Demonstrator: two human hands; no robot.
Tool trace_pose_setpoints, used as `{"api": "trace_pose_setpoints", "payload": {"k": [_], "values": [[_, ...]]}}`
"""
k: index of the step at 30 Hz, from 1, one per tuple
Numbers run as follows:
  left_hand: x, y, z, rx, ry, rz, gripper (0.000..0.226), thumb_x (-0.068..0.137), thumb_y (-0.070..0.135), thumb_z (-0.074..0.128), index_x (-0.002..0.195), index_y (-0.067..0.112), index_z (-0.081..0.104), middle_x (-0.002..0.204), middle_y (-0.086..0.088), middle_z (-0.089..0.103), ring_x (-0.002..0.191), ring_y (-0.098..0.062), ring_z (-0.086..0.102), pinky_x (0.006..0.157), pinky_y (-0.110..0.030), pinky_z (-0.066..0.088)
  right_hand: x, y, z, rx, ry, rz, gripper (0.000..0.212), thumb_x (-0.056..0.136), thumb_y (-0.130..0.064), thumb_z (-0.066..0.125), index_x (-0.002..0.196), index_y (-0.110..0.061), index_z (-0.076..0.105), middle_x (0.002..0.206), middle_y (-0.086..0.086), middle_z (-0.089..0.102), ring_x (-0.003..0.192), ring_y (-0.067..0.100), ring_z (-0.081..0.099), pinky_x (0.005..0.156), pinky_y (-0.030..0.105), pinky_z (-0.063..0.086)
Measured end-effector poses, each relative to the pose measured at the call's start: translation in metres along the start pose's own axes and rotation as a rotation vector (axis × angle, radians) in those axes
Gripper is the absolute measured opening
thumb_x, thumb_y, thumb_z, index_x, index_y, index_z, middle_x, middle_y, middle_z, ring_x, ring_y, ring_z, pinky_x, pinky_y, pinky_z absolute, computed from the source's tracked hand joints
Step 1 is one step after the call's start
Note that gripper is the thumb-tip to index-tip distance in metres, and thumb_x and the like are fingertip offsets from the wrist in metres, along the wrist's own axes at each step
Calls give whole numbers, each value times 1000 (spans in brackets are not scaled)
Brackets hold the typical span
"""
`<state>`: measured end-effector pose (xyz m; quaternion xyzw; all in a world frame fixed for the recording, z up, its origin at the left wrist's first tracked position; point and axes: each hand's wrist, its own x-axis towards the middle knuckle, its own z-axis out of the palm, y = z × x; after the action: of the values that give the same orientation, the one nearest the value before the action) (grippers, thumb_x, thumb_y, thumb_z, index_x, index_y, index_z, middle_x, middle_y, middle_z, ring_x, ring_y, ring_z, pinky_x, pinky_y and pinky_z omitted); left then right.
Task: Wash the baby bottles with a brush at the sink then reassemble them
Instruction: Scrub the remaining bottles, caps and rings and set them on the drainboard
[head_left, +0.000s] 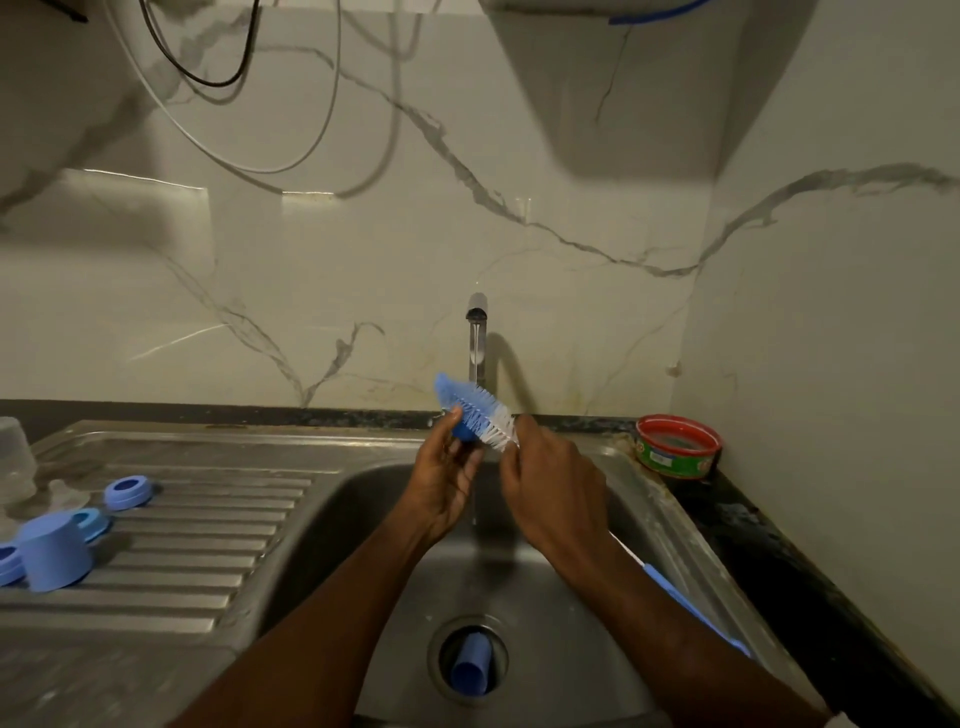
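Observation:
Over the steel sink (649, 519) my right hand (550, 488) grips a bottle brush (480, 410) with blue and white bristles; its blue handle (691, 603) runs back under my forearm. My left hand (447, 478) holds a small blue part against the bristles, mostly hidden by my fingers. Water runs from the tap (478, 332) just behind the brush. On the draining board (208, 545) at the left lie a blue cap (54, 551), blue collar rings (129, 491) and a clear bottle (15, 457). Another blue piece (470, 670) stands in the drain.
A red and green tub (678, 447) sits on the dark counter at the sink's back right corner. A marble wall rises right behind the tap, and cables hang from above at the upper left. The side wall closes in on the right.

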<state>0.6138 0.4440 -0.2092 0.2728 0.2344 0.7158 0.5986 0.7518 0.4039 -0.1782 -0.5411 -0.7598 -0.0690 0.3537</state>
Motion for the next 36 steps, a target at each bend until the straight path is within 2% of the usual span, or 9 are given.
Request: {"api": "trace_pose_setpoints", "payload": {"k": [3, 6, 10, 16, 21, 25, 27, 30, 36], "values": [[-4, -8, 5, 14, -41, -74, 60, 98, 46, 58, 139, 3, 54, 136, -26, 60, 127, -36, 59, 101, -42, 53, 9, 0, -3, -11, -23, 29, 36, 105, -39, 44, 137, -22, 47, 118, 1, 62, 95, 16, 63, 70, 27, 41], [-1, -17, 7, 113, 36, -73, 67, 88, 57, 62, 133, 7, 61, 125, -21, 69, 119, -33, 64, 103, -43, 52, 13, 7, -6, -61, -58, 84, 33, 104, -36, 48, 134, -22, 47, 120, 1, 62, 96, 16, 63, 69, 27, 40], [7, -16, -4, 89, 241, 20, 53, 78, 49, 73, 114, 10, 67, 110, -15, 75, 108, -29, 72, 105, -45, 52, 3, 12, -7, -105, -85, 41, 33, 105, -35, 47, 135, -22, 47, 120, 1, 63, 96, 18, 65, 68, 28, 42], [4, -12, -4, -172, 153, -122, 58, 95, 48, 62, 127, 1, 59, 121, -26, 69, 113, -37, 69, 92, -44, 57, 6, 7, 3, -55, -160, 73, 39, 104, -31, 52, 142, -21, 44, 127, 3, 61, 103, 18, 63, 86, 33, 53], [5, -14, -2, -243, 174, -109, 39, 106, 22, 49, 136, -3, 53, 124, -27, 67, 118, -36, 66, 87, -40, 60, 11, 10, 2, -62, -74, 83, 35, 104, -32, 50, 137, -20, 47, 119, 3, 62, 96, 18, 64, 74, 30, 49], [14, -12, -5, -265, 311, -8, 36, 105, 19, 51, 134, -2, 55, 127, -25, 65, 115, -34, 67, 75, -35, 64, 2, 8, 4, -14, -92, 9, 34, 104, -31, 51, 136, -21, 47, 121, 2, 62, 97, 17, 64, 79, 30, 52], [16, -12, -7, -239, 349, 20, 29, 104, 17, 53, 126, 0, 59, 128, -23, 65, 115, -34, 67, 73, -33, 64, 0, 6, 7, -44, -67, -54, 32, 105, -31, 47, 135, -21, 46, 119, 1, 62, 94, 16, 64, 72, 28, 49], [9, -12, -3, -226, 255, -45, 25, 102, 15, 55, 120, 0, 62, 123, -23, 68, 113, -33, 68, 79, -34, 62, 3, 3, 9, -100, -68, -58, 33, 106, -30, 46, 137, -22, 44, 120, 2, 61, 93, 17, 64, 68, 27, 39], [5, -18, 9, -195, 105, -96, 35, 99, 15, 57, 128, -5, 59, 125, -26, 67, 118, -33, 66, 89, -38, 58, 17, 8, 4, -116, 6, 65, 38, 105, -33, 50, 140, -22, 43, 123, 3, 60, 100, 20, 66, 69, 30, 44]]}}
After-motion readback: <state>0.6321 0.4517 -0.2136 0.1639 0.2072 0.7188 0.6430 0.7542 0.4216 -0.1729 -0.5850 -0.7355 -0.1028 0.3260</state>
